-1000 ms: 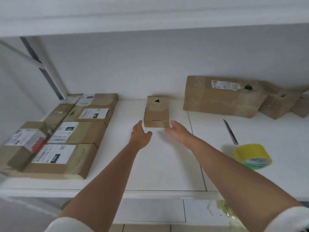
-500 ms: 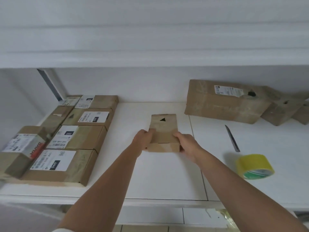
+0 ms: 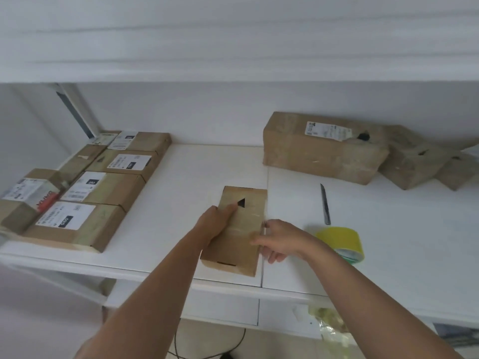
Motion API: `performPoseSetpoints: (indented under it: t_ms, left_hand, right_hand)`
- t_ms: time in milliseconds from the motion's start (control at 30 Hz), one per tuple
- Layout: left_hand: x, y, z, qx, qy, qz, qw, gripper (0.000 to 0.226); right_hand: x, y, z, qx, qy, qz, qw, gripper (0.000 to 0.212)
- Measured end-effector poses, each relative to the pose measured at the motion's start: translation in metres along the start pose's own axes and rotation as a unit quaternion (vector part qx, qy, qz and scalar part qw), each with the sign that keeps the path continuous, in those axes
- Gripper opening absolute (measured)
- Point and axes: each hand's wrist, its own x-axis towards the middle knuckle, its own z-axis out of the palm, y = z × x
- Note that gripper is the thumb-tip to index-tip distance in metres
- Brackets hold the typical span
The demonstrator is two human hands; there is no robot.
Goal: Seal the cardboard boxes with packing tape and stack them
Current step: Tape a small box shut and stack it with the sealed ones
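A small flat cardboard box (image 3: 237,229) is laid lengthwise on the white table (image 3: 181,182), near its front edge, just left of the seam between two tabletop panels. A black triangular mark is seen on its top face toward the far end.

The left hand (image 3: 216,222) is rested on the box's left side, fingers straight and laid flat along the top, the fingertip reaching the triangle. The right hand (image 3: 278,240) is held at the box's right edge, fingers loosely spread; the thumb side is blurred, so contact with the box cannot be told for certain. Nothing is pinched by either hand.

A roll of yellow packing tape (image 3: 342,242) is set on its side just right of the right hand, partly hidden behind the wrist. A knife (image 3: 325,204) is laid beyond the tape, apart from it, blade pointing away.

A group of labelled boxes (image 3: 103,187) is packed side by side at the table's left end. A large box (image 3: 324,149) is placed against the back wall at right, with two smaller boxes (image 3: 420,161) tilted against it.
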Motion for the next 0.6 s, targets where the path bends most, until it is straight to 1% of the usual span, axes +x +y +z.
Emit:
performPoseSetpoints:
  t_ms: [33,67,100,133,167,200,233,300,367,400,500,600]
  left_hand:
    - [-0.005,-0.001,0.009,0.046,0.020,0.003,0.999,0.076]
    - [-0.011,0.000,0.016,0.089,0.038,0.003,0.995,0.074]
    - [-0.017,0.000,0.023,0.116,0.051,0.000,0.992,0.072]
    - [-0.023,0.000,0.029,0.128,0.060,-0.009,0.990,0.073]
    - [-0.027,0.000,0.035,0.132,0.069,-0.017,0.989,0.073]
    - [-0.032,0.002,0.040,0.134,0.076,-0.024,0.988,0.074]
    - [-0.037,0.003,0.044,0.135,0.081,-0.026,0.987,0.073]
    - [-0.046,0.004,0.053,0.133,0.083,-0.032,0.987,0.072]
    - [-0.054,0.004,0.058,0.140,0.084,-0.034,0.986,0.071]
    - [-0.056,0.002,0.059,0.140,0.087,-0.039,0.986,0.071]
    - [-0.059,-0.001,0.061,0.133,0.112,-0.053,0.983,0.070]
    - [-0.054,-0.006,0.059,0.170,0.144,-0.047,0.974,0.072]
  right_hand:
    - [-0.006,0.008,-0.008,-0.054,0.041,-0.013,0.998,0.040]
    - [-0.011,0.017,-0.017,-0.129,0.100,-0.035,0.986,0.044]
    - [-0.016,0.027,-0.028,-0.215,0.169,-0.062,0.960,0.045]
    - [-0.021,0.037,-0.037,-0.291,0.228,-0.087,0.925,0.045]
    - [-0.024,0.048,-0.047,-0.339,0.264,-0.101,0.897,0.045]
    - [-0.026,0.058,-0.055,-0.367,0.274,-0.098,0.884,0.045]
    - [-0.027,0.067,-0.062,-0.381,0.260,-0.084,0.883,0.046]
    - [-0.028,0.082,-0.069,-0.380,0.191,-0.044,0.904,0.047]
    - [-0.030,0.088,-0.074,-0.325,0.149,-0.022,0.934,0.041]
    - [-0.030,0.090,-0.076,-0.297,0.148,-0.026,0.943,0.037]
    - [-0.029,0.093,-0.079,-0.262,0.165,-0.036,0.950,0.032]
    - [-0.029,0.094,-0.078,-0.250,0.170,-0.033,0.953,0.032]
